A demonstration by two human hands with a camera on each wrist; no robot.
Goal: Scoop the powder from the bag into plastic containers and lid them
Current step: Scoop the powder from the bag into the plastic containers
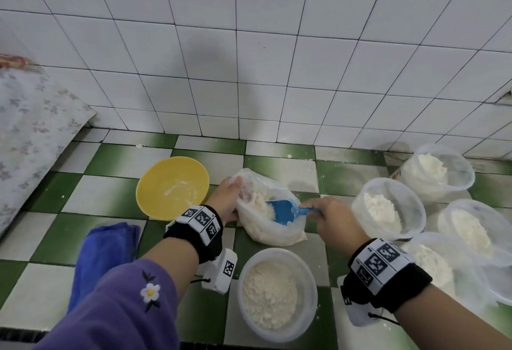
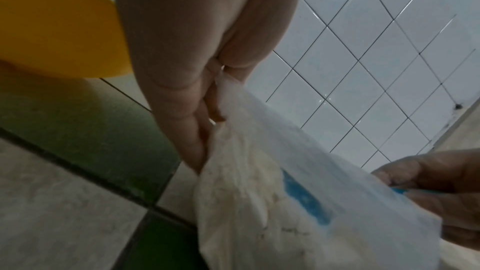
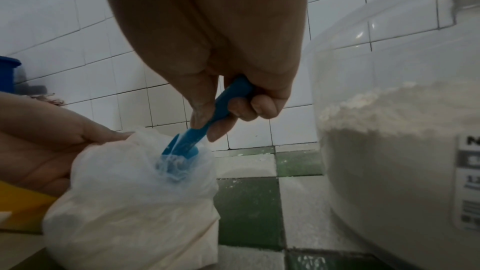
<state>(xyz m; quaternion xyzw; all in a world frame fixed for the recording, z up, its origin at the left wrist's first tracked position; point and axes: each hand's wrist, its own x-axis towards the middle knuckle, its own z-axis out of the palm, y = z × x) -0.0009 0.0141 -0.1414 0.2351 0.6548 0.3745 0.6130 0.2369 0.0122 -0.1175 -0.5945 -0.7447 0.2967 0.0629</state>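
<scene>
Noted at frame centre: left hand pinching bag mouth open, right hand clenched on scoop handle; advised level, unhurried lift to avoid spillage.

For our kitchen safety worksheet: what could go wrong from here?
1. The bag is limp, propped only by the left hand; a slip could spill powder onto the floor.
2. The scoop, gripped by the right hand, may snag the thin plastic.
3. The open tubs sit close and could get knocked.

Head view down; wrists close on bag.
</scene>
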